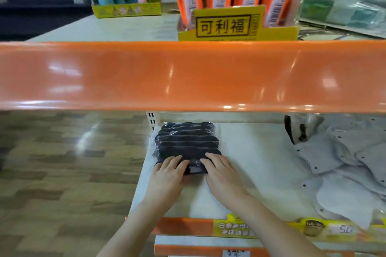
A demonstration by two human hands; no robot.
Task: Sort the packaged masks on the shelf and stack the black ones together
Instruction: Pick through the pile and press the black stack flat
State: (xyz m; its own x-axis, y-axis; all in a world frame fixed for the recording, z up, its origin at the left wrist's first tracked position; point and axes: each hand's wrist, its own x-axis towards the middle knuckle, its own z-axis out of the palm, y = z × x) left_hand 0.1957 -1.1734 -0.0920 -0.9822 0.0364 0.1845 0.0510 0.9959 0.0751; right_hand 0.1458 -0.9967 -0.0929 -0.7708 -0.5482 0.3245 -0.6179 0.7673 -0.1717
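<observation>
head view: both hands, left and right, fingers flat on the black mask stack, white shelf.

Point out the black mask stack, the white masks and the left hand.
black mask stack [186, 140], head view, middle of the top pack
white masks [342, 173], head view, middle of the pile
left hand [167, 175], head view, back of hand

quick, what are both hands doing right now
Left hand: open, fingers flat on the near edge of the stack of black masks.
Right hand: open, fingers flat on the same stack.
</observation>
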